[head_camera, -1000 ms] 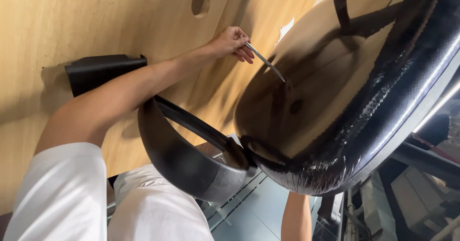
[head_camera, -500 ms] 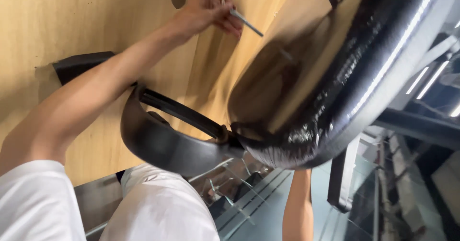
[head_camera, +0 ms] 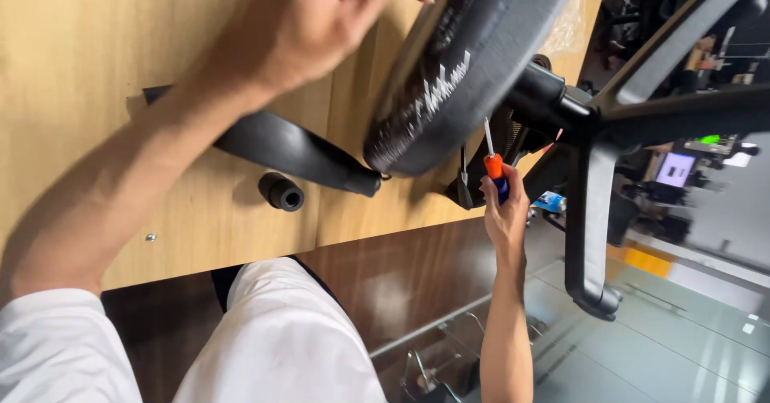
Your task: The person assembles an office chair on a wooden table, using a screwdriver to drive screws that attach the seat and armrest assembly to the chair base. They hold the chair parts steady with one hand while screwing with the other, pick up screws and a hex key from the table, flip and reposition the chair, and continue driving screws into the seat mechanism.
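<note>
Kid: Now the left hand (head_camera: 321,26) has moved up onto the chair seat (head_camera: 461,66), fingers spread open.

Helper: Right hand (head_camera: 504,210) fingers grip the screwdriver (head_camera: 492,162) just under the seat. Hold the seat steady, keep the tip straight.

A chair seat (head_camera: 465,66) lies tilted on the wooden table (head_camera: 96,42), at its right part. Left of the seat an armrest piece (head_camera: 289,148) lies flat on the table, and a short cylinder (head_camera: 281,192) sits just near of it. A small screw (head_camera: 150,237) lies further left, by the near edge. Right of the seat, past the table edge, the chair base (head_camera: 593,186) sticks out over the floor (head_camera: 690,347). A screwdriver (head_camera: 492,162) stands upright in the right hand (head_camera: 505,214), just under the seat's near edge. The left hand (head_camera: 321,18) is over the far part of the table, beside the seat.
</note>
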